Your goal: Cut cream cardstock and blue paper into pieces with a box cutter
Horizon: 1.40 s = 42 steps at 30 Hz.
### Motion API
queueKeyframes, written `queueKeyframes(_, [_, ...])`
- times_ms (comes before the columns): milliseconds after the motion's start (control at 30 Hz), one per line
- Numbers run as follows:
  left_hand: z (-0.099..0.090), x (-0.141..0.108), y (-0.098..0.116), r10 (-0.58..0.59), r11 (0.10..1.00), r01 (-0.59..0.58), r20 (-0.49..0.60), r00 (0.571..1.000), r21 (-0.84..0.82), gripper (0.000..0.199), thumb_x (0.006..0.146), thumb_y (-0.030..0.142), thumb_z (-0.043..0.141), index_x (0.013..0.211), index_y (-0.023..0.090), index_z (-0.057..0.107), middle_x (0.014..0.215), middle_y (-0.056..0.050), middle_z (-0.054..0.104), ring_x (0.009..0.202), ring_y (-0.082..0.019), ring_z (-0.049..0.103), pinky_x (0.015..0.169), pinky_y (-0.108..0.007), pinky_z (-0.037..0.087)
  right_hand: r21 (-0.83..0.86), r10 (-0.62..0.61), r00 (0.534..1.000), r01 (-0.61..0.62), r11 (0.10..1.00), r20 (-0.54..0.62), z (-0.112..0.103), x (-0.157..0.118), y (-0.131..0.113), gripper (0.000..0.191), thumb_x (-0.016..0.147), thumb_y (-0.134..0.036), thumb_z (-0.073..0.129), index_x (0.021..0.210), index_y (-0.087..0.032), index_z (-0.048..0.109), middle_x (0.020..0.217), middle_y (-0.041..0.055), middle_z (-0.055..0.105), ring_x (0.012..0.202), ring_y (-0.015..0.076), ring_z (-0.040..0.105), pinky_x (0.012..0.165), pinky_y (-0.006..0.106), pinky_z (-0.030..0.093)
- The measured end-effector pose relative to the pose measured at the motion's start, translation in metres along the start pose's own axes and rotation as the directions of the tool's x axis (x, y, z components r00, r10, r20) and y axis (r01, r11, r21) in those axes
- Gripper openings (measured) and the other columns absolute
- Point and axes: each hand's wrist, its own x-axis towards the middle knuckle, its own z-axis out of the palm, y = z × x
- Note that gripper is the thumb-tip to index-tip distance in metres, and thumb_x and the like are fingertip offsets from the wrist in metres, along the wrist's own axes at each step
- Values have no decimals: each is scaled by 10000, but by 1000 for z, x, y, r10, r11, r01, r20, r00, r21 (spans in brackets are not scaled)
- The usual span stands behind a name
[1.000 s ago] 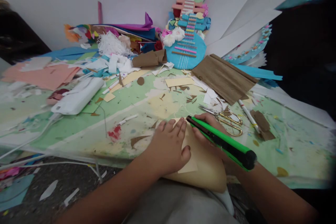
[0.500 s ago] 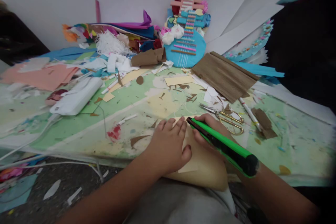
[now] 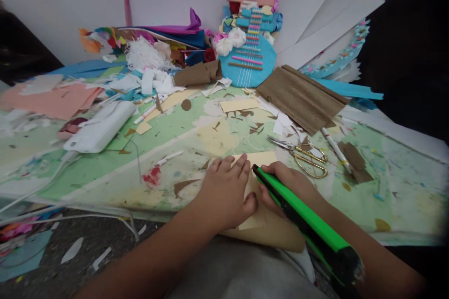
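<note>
My left hand lies flat on a cream paper sheet, fingers stretched out and thumb apart, holding nothing. Below it the sheet bends over the table's front edge toward my lap. Closed around a long green and black stapler is my right hand. The stapler's narrow black tip rests over the paper, just right of my left fingertips. Its thick end points back toward me. Gold-handled scissors lie open beyond my right hand, apart from it.
A blue paper guitar leans on the wall. Brown crepe paper lies before it. White scraps, a white power bank-like box with a cable, and salmon paper are at left. A marker lies at right.
The stapler's tip has moved slightly down and right, and its thick end has swung down toward me. More of the paper's far edge shows. My left hand stays put.
</note>
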Motion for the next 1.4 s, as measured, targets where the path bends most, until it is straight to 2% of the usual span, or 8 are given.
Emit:
queueKeyframes(233, [-1, 1, -1, -1, 1000, 1, 18, 1000, 4, 590, 792, 418, 379, 1292, 107, 413, 1367, -88, 387, 1183, -290, 362, 962, -462, 263, -72, -46, 997, 51, 996, 65, -1, -4, -1, 107, 728, -210, 455, 808, -202, 384, 610, 3, 578, 536, 145, 569, 468, 222, 352])
queueKeyframes(567, [-2, 0, 0, -8, 1000, 8, 47, 999, -1, 598, 798, 421, 372, 1300, 96, 400, 1381, -94, 363, 1199, -298, 341, 970, -474, 256, -82, -111, 994, 111, 990, -4, -2, -10, -8, 97, 736, -189, 435, 800, -213, 366, 601, -9, 565, 514, 138, 561, 475, 227, 373])
queueKeyframes(733, [-1, 0, 0, -8, 1000, 8, 42, 999, 5, 607, 798, 422, 367, 1300, 82, 396, 1374, -103, 372, 1197, -305, 340, 972, -486, 249, -30, -99, 994, 98, 995, -46, -2, -19, -11, 100, 734, -173, 434, 778, -220, 357, 588, -27, 556, 492, 114, 546, 465, 211, 368])
queueKeyframes(1100, [1, 0, 1, 2, 999, -3, 17, 1000, 39, 574, 820, 426, 345, 1288, 101, 411, 1370, -109, 377, 1192, -312, 340, 958, -491, 270, -7, -106, 994, 106, 994, -31, -5, -30, -18, 126, 724, -147, 425, 821, -216, 384, 605, -17, 562, 495, 120, 533, 465, 220, 361])
queueKeyframes(1200, [0, -1, 1, 2, 999, -2, 12, 1000, 43, 576, 816, 427, 349, 1288, 103, 410, 1370, -110, 377, 1188, -309, 343, 956, -485, 272, 33, -71, 997, 70, 997, 11, -5, -35, -18, 132, 723, -141, 426, 830, -210, 389, 623, -13, 569, 509, 118, 538, 477, 221, 370])
queueKeyframes(1400, [-1, -1, 1, 4, 998, -5, 26, 1000, 56, 592, 807, 421, 362, 1293, 84, 398, 1368, -110, 380, 1190, -303, 345, 957, -475, 276, -59, -46, 999, 45, 997, -6, -4, -47, -20, 145, 716, -143, 451, 819, -211, 374, 615, -17, 564, 516, 124, 549, 480, 218, 377])
